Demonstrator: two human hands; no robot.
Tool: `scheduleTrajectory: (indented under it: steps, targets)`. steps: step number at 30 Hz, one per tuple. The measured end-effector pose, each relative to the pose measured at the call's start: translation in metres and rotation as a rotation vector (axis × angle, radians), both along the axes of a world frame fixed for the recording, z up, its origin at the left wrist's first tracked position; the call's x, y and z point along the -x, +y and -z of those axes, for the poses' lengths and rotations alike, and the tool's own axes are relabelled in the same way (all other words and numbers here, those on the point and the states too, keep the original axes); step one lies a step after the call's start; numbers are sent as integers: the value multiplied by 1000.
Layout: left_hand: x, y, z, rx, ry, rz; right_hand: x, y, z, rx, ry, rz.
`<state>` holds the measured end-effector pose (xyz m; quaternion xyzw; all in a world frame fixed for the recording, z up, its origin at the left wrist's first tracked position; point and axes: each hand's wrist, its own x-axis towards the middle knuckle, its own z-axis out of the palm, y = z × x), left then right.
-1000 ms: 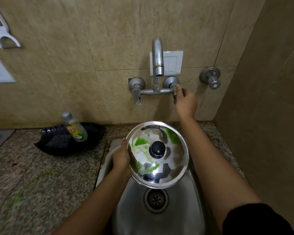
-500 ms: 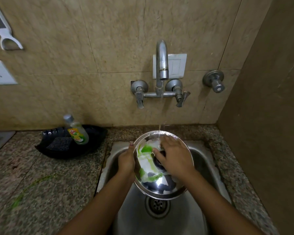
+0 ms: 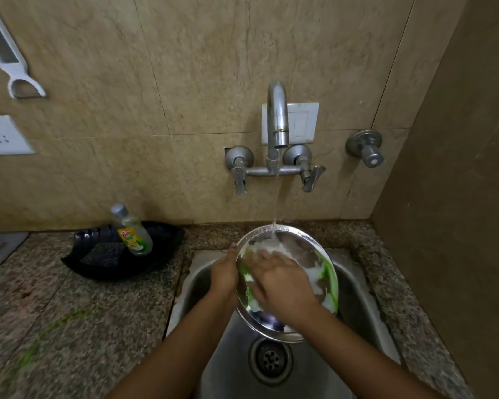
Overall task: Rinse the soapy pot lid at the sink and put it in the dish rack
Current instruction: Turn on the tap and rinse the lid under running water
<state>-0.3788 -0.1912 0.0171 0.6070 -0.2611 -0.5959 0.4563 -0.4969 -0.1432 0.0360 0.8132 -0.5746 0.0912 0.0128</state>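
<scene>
Over the stainless steel sink basin (image 3: 355,298), the round shiny steel pot lid (image 3: 314,254) is held tilted, its far rim raised toward the wall and its near rim dipping toward the round drain strainer (image 3: 270,359). Being round, it has no long axis; its top face is turned up and toward the camera, streaked with white foam and green soap. A thin stream of water from the curved chrome wall tap (image 3: 277,116) lands on the lid's far edge.

Left hand (image 3: 224,273) grips the lid by its left rim, fingers curled behind it and the thumb on the front edge. Right hand (image 3: 283,286) lies flat on the lid's face with fingers spread, covering the middle, so the knob cannot be seen; the hand is blurred.

On the speckled granite tabletop (image 3: 55,312) to the left of the sink sits a black leaf-shaped plastic tray (image 3: 104,263) holding a dark scrub pad and a clear dish-soap bottle with a yellow-green label (image 3: 131,231), leaning. A green smear marks the tabletop nearer the camera. A white grater-like tool (image 3: 9,61) hangs on the beige tiled wall (image 3: 185,82).
</scene>
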Motion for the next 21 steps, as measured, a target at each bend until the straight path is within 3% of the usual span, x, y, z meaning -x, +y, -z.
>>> scheduleTrajectory:
  steps: [4,7,10,14,17,19,21]
  targets:
    - [2,-3,2,5,-10,-34,23,-20,-11,-139,-45,366]
    - [2,-1,4,-2,12,-4,-7,0,-13,-99,15,162]
    - [3,4,7,-3,19,6,-11,-14,-18,-166,-82,6]
    - [-7,1,14,-46,36,-118,36,-39,-14,-210,-300,157]
    - [-12,0,13,-102,57,-224,39,-11,2,-181,-315,314]
    - [-11,0,13,-108,72,-285,26,8,16,-142,-346,275]
    - [-9,1,15,-113,44,-296,18,8,25,-142,-524,237]
